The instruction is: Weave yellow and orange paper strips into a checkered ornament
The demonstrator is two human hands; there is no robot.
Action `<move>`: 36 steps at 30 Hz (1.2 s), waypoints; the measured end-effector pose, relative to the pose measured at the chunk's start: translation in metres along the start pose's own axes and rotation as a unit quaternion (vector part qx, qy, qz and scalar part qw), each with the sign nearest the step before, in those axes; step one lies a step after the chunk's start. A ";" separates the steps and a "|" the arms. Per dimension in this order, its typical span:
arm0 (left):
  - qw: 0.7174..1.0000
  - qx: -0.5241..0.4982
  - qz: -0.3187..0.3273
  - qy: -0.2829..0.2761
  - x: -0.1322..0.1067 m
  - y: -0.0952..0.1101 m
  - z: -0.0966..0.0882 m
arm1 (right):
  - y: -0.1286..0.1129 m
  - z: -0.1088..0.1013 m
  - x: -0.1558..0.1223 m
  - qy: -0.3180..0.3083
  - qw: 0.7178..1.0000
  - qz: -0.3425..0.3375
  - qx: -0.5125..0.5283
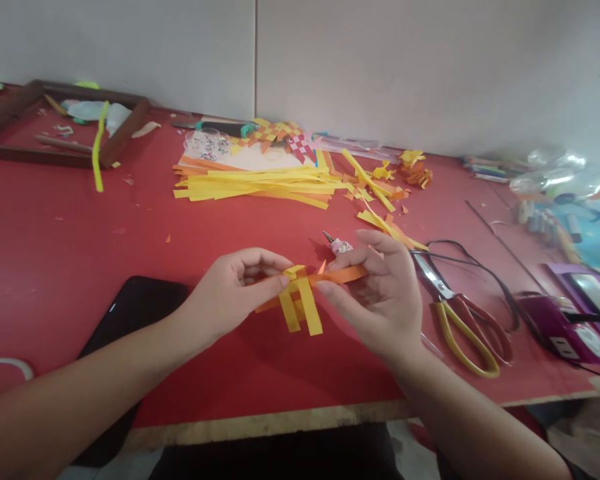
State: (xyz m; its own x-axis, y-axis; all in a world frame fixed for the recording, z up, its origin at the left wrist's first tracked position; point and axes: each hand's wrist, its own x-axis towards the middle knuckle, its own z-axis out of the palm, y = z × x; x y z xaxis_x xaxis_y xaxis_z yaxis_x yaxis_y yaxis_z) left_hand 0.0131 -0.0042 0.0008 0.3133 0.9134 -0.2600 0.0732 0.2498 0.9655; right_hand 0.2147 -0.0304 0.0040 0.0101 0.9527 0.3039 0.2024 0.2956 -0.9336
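Note:
Between my two hands, above the near part of the red table, is a small woven piece of yellow and orange paper strips (308,308). My left hand (237,287) pinches its left side between thumb and fingers. Two yellow strip ends hang down from the weave. My right hand (380,293) has its thumb and fingers on an orange paper strip (349,274) that sticks out to the right. Its other fingers are partly curled. Just behind the right hand lies a small pointed tool with a patterned handle (341,247).
Yellow paper strips (260,183) lie in a pile at the back, near woven paper pieces (275,133). Scissors (460,320) rest on the right, beside a dark cord and a purple device (565,327). A black phone (135,310) is under my left forearm. A wooden frame (125,137) stands back left.

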 end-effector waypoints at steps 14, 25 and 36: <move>0.999 -0.038 -0.022 0.017 0.001 -0.003 0.002 | 0.001 -0.002 -0.001 0.031 0.998 -0.050 -0.023; 0.996 -0.087 -0.021 0.026 0.002 -0.007 0.002 | 0.009 -0.009 -0.001 -0.047 0.979 -0.154 -0.122; 0.993 -0.118 -0.021 0.023 0.004 -0.006 0.003 | 0.003 -0.007 0.002 -0.054 0.946 -0.250 -0.201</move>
State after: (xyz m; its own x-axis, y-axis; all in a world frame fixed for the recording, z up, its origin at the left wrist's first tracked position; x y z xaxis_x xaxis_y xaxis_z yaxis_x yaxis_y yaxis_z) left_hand 0.0169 -0.0033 -0.0062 0.2713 0.9126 -0.3058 -0.1392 0.3516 0.9258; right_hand 0.2218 -0.0277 0.0030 -0.2813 0.7097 0.6459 0.5113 0.6804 -0.5249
